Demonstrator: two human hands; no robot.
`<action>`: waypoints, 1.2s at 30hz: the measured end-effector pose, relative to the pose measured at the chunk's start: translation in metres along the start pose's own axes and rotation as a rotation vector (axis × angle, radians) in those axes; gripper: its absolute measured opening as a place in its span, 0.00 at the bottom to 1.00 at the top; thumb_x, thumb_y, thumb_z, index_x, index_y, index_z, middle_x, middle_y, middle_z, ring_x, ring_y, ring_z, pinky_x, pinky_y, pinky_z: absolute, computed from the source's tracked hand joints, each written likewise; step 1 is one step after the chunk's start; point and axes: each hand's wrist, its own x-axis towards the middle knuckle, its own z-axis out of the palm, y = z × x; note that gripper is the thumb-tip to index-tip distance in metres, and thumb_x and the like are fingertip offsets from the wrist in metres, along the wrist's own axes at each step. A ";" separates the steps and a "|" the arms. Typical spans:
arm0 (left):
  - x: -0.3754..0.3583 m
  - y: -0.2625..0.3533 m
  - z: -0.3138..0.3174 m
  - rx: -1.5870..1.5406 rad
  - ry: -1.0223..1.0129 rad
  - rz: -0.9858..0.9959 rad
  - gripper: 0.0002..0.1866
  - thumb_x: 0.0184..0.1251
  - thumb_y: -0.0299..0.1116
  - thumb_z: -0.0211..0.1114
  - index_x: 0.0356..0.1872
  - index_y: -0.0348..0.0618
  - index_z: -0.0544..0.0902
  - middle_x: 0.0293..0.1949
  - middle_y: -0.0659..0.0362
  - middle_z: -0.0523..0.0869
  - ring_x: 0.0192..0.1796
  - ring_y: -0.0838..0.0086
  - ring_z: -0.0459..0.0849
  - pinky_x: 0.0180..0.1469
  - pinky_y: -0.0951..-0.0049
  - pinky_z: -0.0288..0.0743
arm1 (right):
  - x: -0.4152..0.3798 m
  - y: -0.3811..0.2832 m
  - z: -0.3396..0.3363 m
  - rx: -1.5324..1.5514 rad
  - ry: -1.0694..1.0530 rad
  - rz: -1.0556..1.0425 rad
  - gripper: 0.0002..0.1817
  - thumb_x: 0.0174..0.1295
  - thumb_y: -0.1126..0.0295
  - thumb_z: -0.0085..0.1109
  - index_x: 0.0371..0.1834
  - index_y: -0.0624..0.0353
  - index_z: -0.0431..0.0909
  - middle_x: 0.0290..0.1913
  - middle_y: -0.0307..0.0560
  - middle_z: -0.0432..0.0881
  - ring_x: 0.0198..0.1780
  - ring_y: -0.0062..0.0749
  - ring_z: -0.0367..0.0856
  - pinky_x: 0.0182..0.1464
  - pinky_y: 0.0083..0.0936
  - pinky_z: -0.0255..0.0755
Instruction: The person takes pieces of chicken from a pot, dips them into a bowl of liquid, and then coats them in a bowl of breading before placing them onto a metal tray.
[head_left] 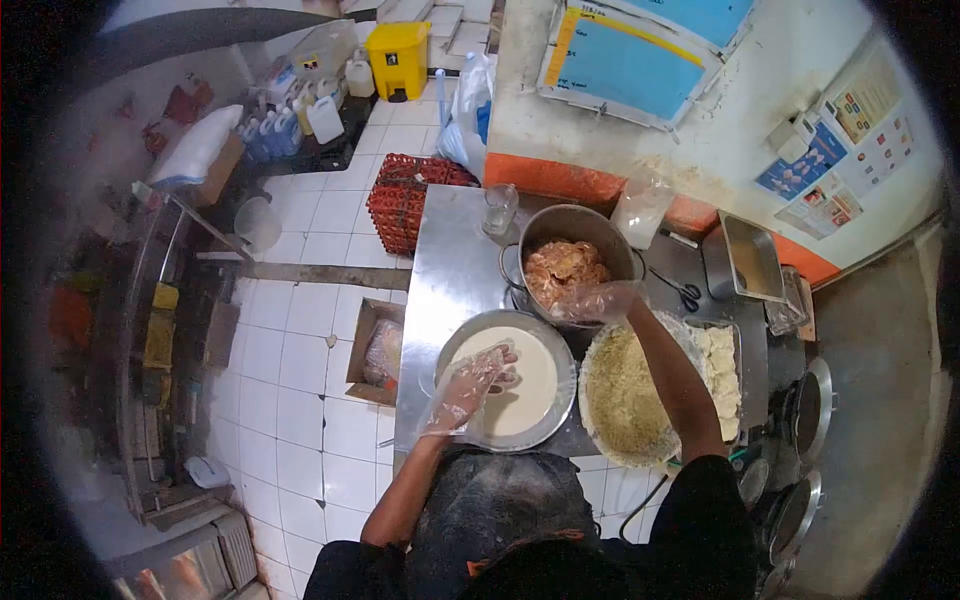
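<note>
My left hand (472,387), in a clear plastic glove, is over a wide metal bowl (566,400) of pale, creamy batter (520,409). Its fingers are spread apart with nothing visible between them. At the near edge of a deep metal pot (508,262) is my right hand (603,302), also in a clear glove. Raw, reddish marinated meat (566,268) is heaped inside that pot, close to the right fingers. Glare on the glove hides whether they grip any of it. Below my right forearm stands a large basin (590,425) of yellowish crumbly coating (628,390).
Right of the basin lies a tray (741,400) with pale coated pieces. A glass mug (499,208), scissors (688,293) and a rectangular steel container (745,258) stand along the table's far side. Stacked red egg trays (410,200) and a cardboard box (370,352) sit to the left.
</note>
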 end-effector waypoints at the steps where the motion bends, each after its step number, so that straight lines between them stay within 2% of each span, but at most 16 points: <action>1: 0.003 -0.001 -0.001 0.002 0.007 0.005 0.31 0.86 0.51 0.53 0.78 0.40 0.69 0.68 0.55 0.83 0.59 0.70 0.88 0.58 0.71 0.83 | 0.002 0.012 0.007 0.153 0.011 -0.092 0.22 0.65 0.48 0.64 0.49 0.56 0.84 0.42 0.53 0.87 0.45 0.42 0.86 0.54 0.35 0.77; 2: 0.006 -0.002 -0.002 -0.031 0.000 -0.041 0.31 0.86 0.51 0.54 0.77 0.41 0.70 0.69 0.55 0.83 0.59 0.69 0.89 0.57 0.71 0.84 | 0.004 0.024 0.017 0.310 0.021 -0.184 0.23 0.64 0.48 0.65 0.49 0.56 0.85 0.41 0.52 0.87 0.45 0.42 0.86 0.54 0.35 0.77; 3: 0.010 -0.002 -0.004 -0.063 -0.008 -0.087 0.30 0.85 0.50 0.54 0.77 0.41 0.71 0.69 0.55 0.82 0.59 0.69 0.89 0.57 0.70 0.84 | 0.048 0.110 0.074 0.865 0.483 -0.526 0.26 0.67 0.44 0.64 0.47 0.58 0.87 0.40 0.44 0.88 0.41 0.36 0.84 0.52 0.34 0.76; 6: 0.024 -0.016 -0.008 -0.047 -0.035 -0.064 0.28 0.85 0.48 0.55 0.76 0.42 0.72 0.70 0.55 0.82 0.59 0.69 0.89 0.57 0.70 0.85 | -0.064 -0.083 0.027 -0.043 0.699 -0.223 0.31 0.72 0.40 0.61 0.50 0.63 0.86 0.45 0.45 0.90 0.47 0.31 0.85 0.54 0.31 0.78; 10: 0.042 -0.038 -0.003 -0.040 -0.088 -0.044 0.26 0.84 0.46 0.57 0.74 0.43 0.74 0.70 0.55 0.81 0.59 0.69 0.89 0.57 0.70 0.85 | -0.046 -0.038 0.017 0.324 0.566 -0.179 0.31 0.74 0.43 0.61 0.51 0.67 0.84 0.56 0.51 0.88 0.55 0.30 0.85 0.60 0.31 0.77; 12: 0.049 -0.043 0.002 -0.258 -0.073 -0.138 0.25 0.83 0.46 0.58 0.71 0.42 0.78 0.72 0.55 0.79 0.60 0.69 0.88 0.58 0.70 0.85 | -0.055 -0.058 0.035 0.535 0.744 -0.380 0.28 0.74 0.47 0.62 0.49 0.68 0.84 0.54 0.50 0.88 0.54 0.29 0.85 0.62 0.31 0.77; 16: 0.043 -0.002 0.013 -0.555 -0.134 -0.067 0.25 0.80 0.45 0.63 0.69 0.39 0.79 0.70 0.55 0.81 0.59 0.68 0.88 0.60 0.68 0.85 | -0.025 -0.040 0.098 0.364 0.850 -0.482 0.25 0.74 0.50 0.63 0.48 0.68 0.84 0.51 0.47 0.88 0.53 0.29 0.85 0.62 0.31 0.77; 18: 0.044 -0.001 0.014 0.098 0.021 0.249 0.25 0.76 0.44 0.67 0.65 0.38 0.82 0.66 0.55 0.83 0.58 0.69 0.87 0.59 0.68 0.85 | -0.062 -0.108 0.110 0.951 0.761 -0.566 0.25 0.75 0.50 0.63 0.48 0.68 0.84 0.50 0.46 0.88 0.54 0.31 0.85 0.62 0.30 0.77; 19: 0.041 -0.001 0.014 0.430 0.101 0.397 0.25 0.75 0.44 0.70 0.64 0.37 0.83 0.64 0.55 0.85 0.58 0.69 0.87 0.59 0.68 0.85 | -0.023 -0.050 0.157 1.275 0.659 -0.527 0.22 0.75 0.54 0.63 0.48 0.68 0.85 0.49 0.46 0.88 0.53 0.30 0.85 0.61 0.29 0.77; 21: 0.028 0.002 0.012 0.450 0.148 0.364 0.24 0.73 0.42 0.71 0.62 0.36 0.84 0.61 0.54 0.86 0.56 0.70 0.87 0.58 0.68 0.85 | 0.052 0.061 0.247 2.007 0.538 -0.416 0.16 0.74 0.61 0.63 0.48 0.67 0.85 0.48 0.46 0.88 0.53 0.30 0.85 0.59 0.27 0.77; 24: 0.007 0.008 0.010 0.501 0.249 0.277 0.21 0.69 0.37 0.74 0.56 0.32 0.87 0.52 0.54 0.89 0.52 0.72 0.87 0.55 0.68 0.84 | -0.042 -0.106 0.161 0.800 1.018 -0.270 0.10 0.70 0.72 0.63 0.47 0.67 0.87 0.47 0.45 0.89 0.51 0.27 0.85 0.56 0.25 0.78; 28: -0.004 -0.003 -0.001 0.492 0.283 0.141 0.17 0.67 0.34 0.74 0.50 0.32 0.88 0.47 0.53 0.91 0.48 0.71 0.88 0.52 0.67 0.84 | -0.012 -0.073 0.211 0.911 1.088 -0.159 0.10 0.66 0.76 0.63 0.47 0.68 0.87 0.46 0.45 0.90 0.48 0.24 0.85 0.53 0.25 0.78; 32: 0.007 -0.062 -0.032 0.436 0.289 -0.010 0.13 0.65 0.32 0.72 0.45 0.32 0.88 0.43 0.53 0.92 0.44 0.68 0.89 0.50 0.65 0.84 | 0.082 0.047 0.311 0.607 1.249 -0.093 0.12 0.64 0.73 0.66 0.47 0.68 0.89 0.43 0.46 0.92 0.43 0.24 0.86 0.49 0.27 0.80; 33: 0.017 -0.107 -0.054 0.846 0.228 0.115 0.12 0.66 0.34 0.72 0.42 0.34 0.88 0.42 0.51 0.92 0.43 0.63 0.90 0.49 0.61 0.84 | 0.106 0.077 0.337 0.521 1.302 -0.083 0.12 0.64 0.72 0.66 0.47 0.67 0.89 0.42 0.47 0.92 0.42 0.23 0.86 0.48 0.27 0.80; 34: 0.021 -0.133 -0.065 1.253 0.156 0.241 0.11 0.67 0.35 0.71 0.40 0.36 0.88 0.40 0.49 0.91 0.42 0.58 0.90 0.48 0.57 0.84 | 0.080 0.039 0.310 0.574 1.224 -0.053 0.12 0.65 0.71 0.67 0.47 0.67 0.89 0.42 0.49 0.92 0.42 0.24 0.86 0.47 0.27 0.80; 36: 0.011 -0.114 -0.055 1.211 0.267 0.343 0.11 0.67 0.36 0.70 0.39 0.37 0.88 0.40 0.48 0.91 0.42 0.53 0.89 0.49 0.53 0.82 | 0.019 -0.053 0.243 0.666 1.068 0.016 0.13 0.65 0.68 0.68 0.47 0.66 0.89 0.40 0.53 0.92 0.40 0.25 0.88 0.45 0.29 0.81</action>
